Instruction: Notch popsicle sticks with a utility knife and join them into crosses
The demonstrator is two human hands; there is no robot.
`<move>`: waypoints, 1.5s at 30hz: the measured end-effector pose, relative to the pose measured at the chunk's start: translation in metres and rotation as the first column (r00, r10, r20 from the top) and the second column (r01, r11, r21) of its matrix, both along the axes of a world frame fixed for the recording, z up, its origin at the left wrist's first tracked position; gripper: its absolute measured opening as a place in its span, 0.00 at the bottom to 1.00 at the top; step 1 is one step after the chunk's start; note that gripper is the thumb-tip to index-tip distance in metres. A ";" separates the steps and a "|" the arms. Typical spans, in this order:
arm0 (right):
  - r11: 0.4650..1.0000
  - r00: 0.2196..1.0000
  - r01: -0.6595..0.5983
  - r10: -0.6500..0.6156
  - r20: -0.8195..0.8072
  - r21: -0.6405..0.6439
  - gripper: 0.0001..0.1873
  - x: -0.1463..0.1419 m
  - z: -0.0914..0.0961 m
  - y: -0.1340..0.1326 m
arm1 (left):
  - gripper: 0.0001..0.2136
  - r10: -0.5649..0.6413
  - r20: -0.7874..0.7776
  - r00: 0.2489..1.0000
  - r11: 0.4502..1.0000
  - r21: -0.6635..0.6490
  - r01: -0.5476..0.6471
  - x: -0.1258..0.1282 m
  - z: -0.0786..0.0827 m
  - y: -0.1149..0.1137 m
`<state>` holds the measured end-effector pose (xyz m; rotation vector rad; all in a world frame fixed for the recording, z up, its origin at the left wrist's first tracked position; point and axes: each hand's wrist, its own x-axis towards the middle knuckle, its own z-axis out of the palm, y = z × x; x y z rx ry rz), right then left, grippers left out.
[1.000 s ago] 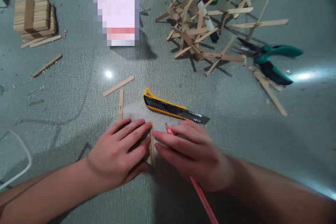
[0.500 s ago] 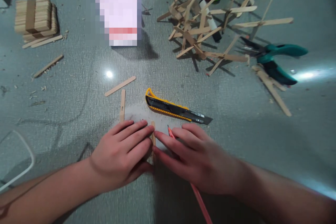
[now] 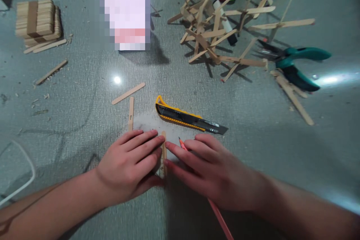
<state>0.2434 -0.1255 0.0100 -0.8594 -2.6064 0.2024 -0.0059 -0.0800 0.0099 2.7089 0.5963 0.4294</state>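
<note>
My left hand (image 3: 129, 165) lies flat on the grey mat, fingers stretched out, their tips pressing on a short wooden craft stick (image 3: 163, 145) that lies lengthwise between both hands. My right hand (image 3: 210, 172) rests against the stick's other side and holds a red pencil (image 3: 222, 221). The pencil's tip pokes out between the fingers, next to the stick. A yellow and black utility knife (image 3: 185, 118) lies just beyond the fingertips, its blade end pointing right.
Two loose sticks (image 3: 128, 93) lie beyond my left hand. A glued stick frame (image 3: 213, 33) and teal pliers (image 3: 295, 65) are at the back right. A banded stick bundle (image 3: 36, 20) sits far left, a blurred-out box (image 3: 126, 7) at top centre, and a white cord (image 3: 19, 187) at the left edge.
Both hands stay on the stick. My right hand has shifted slightly, and the pencil tip has moved a little with it.
</note>
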 end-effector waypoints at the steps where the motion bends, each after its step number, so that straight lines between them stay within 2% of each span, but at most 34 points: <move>1: 1.000 1.000 0.002 -0.002 0.001 0.000 0.14 0.000 0.000 0.000 | 0.21 -0.001 0.003 1.000 1.000 -0.001 0.001 0.000 0.000 0.000; 15: 1.000 1.000 -0.017 0.017 -0.008 -0.010 0.11 0.003 -0.005 0.000 | 0.21 0.007 0.003 1.000 1.000 -0.011 -0.007 0.000 0.000 -0.001; 17: 0.999 0.995 -0.014 0.011 -0.095 -0.033 0.10 0.005 -0.006 -0.001 | 0.21 0.003 -0.005 1.000 1.000 -0.011 -0.003 0.000 0.000 -0.001; 19: 0.994 0.966 0.013 -0.041 -0.255 -0.109 0.09 0.006 -0.005 -0.002 | 0.21 -0.001 -0.008 1.000 1.000 -0.007 0.001 0.000 0.000 -0.001; 22: 0.956 0.886 0.065 -0.187 -0.424 -0.287 0.09 0.006 -0.003 -0.003 | 0.20 0.004 -0.008 1.000 1.000 -0.005 -0.004 0.001 0.000 -0.001; 25: 0.893 0.827 0.093 -0.315 -0.466 -0.440 0.11 0.003 -0.001 -0.001 | 0.20 0.011 -0.004 1.000 1.000 -0.008 -0.011 0.001 0.000 -0.002; 28: 0.838 0.767 0.081 -0.397 -0.503 -0.539 0.11 -0.001 -0.001 0.003 | 0.21 0.012 0.003 1.000 1.000 -0.014 -0.012 0.001 0.000 -0.002; 40: 0.749 0.711 0.090 -0.509 -0.484 -0.656 0.09 -0.018 0.000 0.003 | 0.21 0.011 0.018 1.000 1.000 -0.003 -0.011 0.002 0.001 0.000; 45: 0.780 0.680 0.096 -0.505 -0.532 -0.618 0.11 -0.019 -0.004 0.001 | 0.21 -0.002 -0.008 1.000 1.000 -0.001 0.002 0.001 0.002 -0.001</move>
